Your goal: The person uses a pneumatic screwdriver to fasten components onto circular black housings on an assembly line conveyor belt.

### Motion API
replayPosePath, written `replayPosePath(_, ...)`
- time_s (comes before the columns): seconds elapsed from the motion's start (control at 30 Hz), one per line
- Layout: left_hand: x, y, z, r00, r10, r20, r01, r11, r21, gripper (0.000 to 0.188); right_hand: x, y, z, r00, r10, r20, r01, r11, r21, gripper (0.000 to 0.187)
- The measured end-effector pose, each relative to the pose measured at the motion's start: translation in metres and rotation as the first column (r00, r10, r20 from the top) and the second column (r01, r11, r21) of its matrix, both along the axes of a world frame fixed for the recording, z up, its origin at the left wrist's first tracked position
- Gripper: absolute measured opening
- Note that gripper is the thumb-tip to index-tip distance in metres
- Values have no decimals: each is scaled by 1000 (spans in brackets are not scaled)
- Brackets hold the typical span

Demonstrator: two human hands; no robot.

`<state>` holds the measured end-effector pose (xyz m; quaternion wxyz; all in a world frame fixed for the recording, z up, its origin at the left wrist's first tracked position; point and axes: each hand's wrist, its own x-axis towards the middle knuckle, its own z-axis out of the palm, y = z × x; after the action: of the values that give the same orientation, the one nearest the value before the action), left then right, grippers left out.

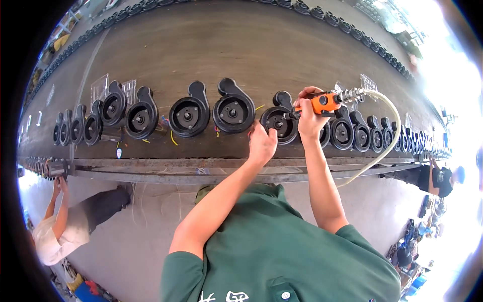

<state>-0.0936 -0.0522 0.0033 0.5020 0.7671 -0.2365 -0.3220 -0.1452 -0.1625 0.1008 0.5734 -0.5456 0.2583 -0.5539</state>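
My right hand (310, 120) is wrapped round an orange air screwdriver (326, 102), which lies nearly level with its bit pointing left. The bit's tip is at the middle of a black round housing (287, 132) with a short rounded arm. At this housing's lower left rim, my left hand (263, 145) has its fingers curled and its thumb against the edge. A pale air hose (395, 113) loops from the driver's back end down toward the bench edge. Just left of my left hand lies another black housing (234, 112), open side up.
More such housings (188, 116) line the bench (201, 55) on both sides, with another row along its far edge. Clear plastic pieces (99, 88) and short coloured wires lie among them. A metal rail (166, 166) runs along the near edge. Co-workers stand at left (65, 226) and far right (443, 178).
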Motion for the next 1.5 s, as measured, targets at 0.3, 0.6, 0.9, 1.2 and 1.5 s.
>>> replayPosePath(0.3, 2, 1, -4, 1000, -1, 30, 4, 997, -80, 43, -4, -19, -7, 999, -40, 19, 40, 999, -12, 21)
replayPosePath(0.6, 4, 3, 8, 999, -24, -28, 23, 999, -50, 43, -7, -16, -3, 1000, -6, -1, 6, 1000, -30, 20)
replayPosePath(0.9, 3, 1, -2, 1000, -10, 4, 10, 994, -113, 42, -9, -17, -13, 992, 111, -64, -114, 993, -42, 22)
replayPosePath(1.2, 3, 3, 1, 1000, -16, 4, 16, 991, -133, 42, -16, -7, -23, 972, 210, -105, -218, 974, -65, 26)
replayPosePath(1.5, 5, 4, 0, 999, -38, -23, 36, 995, -94, 48, -17, -23, -14, 996, 85, 22, -85, 996, 21, 24)
